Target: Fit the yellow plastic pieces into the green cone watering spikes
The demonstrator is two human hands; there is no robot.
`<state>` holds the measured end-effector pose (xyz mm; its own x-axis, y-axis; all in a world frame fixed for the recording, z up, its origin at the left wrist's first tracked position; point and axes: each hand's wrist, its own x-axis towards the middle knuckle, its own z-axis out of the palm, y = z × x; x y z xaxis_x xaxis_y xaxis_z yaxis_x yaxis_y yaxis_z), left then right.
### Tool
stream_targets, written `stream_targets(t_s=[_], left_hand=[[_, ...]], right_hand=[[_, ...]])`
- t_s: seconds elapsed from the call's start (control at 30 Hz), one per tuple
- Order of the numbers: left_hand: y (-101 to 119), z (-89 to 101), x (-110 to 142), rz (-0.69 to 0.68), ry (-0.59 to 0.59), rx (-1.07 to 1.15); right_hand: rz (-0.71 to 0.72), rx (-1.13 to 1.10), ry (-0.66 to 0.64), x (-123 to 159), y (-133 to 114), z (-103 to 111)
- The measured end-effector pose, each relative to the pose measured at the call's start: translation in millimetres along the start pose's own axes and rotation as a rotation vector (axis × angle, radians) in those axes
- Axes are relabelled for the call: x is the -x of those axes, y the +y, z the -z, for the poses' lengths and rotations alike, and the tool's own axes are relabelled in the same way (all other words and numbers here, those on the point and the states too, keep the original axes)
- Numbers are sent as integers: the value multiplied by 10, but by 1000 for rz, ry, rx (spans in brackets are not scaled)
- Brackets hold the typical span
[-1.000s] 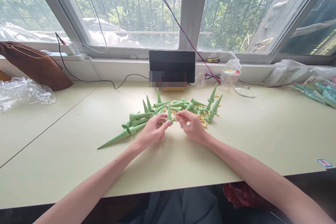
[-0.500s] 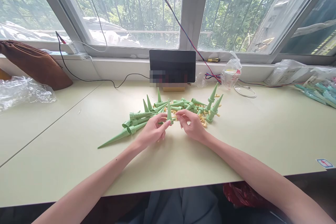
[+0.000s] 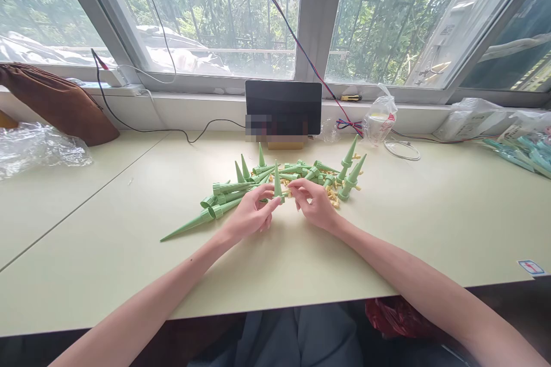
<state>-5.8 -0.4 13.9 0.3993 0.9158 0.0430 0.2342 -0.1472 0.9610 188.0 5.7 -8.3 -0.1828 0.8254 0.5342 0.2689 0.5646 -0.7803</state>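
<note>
A pointed green plastic watering spike (image 3: 278,179) stands tip up between my hands. My left hand (image 3: 253,209) is closed round its lower collar, thumb in front. My right hand (image 3: 313,202) pinches a small yellow valve (image 3: 286,195) at the right side of that collar; its fingertips mostly cover the piece. Behind and left of my left hand lie several more green spikes (image 3: 232,188), with one long spike (image 3: 187,225) pointing to the front left. Two spikes with yellow valves fitted, the nearer one (image 3: 353,176) included, stand upright right of my right hand, among loose yellow valves (image 3: 333,199).
Behind the pile a dark tablet (image 3: 283,103) leans on a small brown stand. A bagged cup (image 3: 379,120) and a coiled white cable (image 3: 402,150) are at the back right. Clear plastic wrap (image 3: 41,152) and a brown pouch (image 3: 64,106) lie at the left.
Both hands keep nearly the same grip and place. The view has shifted very slightly; nothing has visibly been picked up or let go.
</note>
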Motion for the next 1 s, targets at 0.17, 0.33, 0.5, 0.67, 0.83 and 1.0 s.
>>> stream_targets(t_s=[0.17, 0.33, 0.5, 0.67, 0.83, 1.0], left_hand=[[9, 2, 8, -12, 8, -25], [13, 2, 18, -8, 16, -54], [8, -1, 19, -25, 31, -87], [16, -3, 17, -4, 30, -65], [13, 2, 5, 3, -9, 56], [21, 10, -6, -1, -1, 107]], right_hand=[[2, 4, -8, 4, 13, -2], [5, 1, -15, 7, 24, -13], [6, 0, -17, 8, 24, -19], [3, 7, -16, 6, 14, -18], [-28, 37, -22, 5, -13, -7], [-30, 39, -23, 7, -1, 3]])
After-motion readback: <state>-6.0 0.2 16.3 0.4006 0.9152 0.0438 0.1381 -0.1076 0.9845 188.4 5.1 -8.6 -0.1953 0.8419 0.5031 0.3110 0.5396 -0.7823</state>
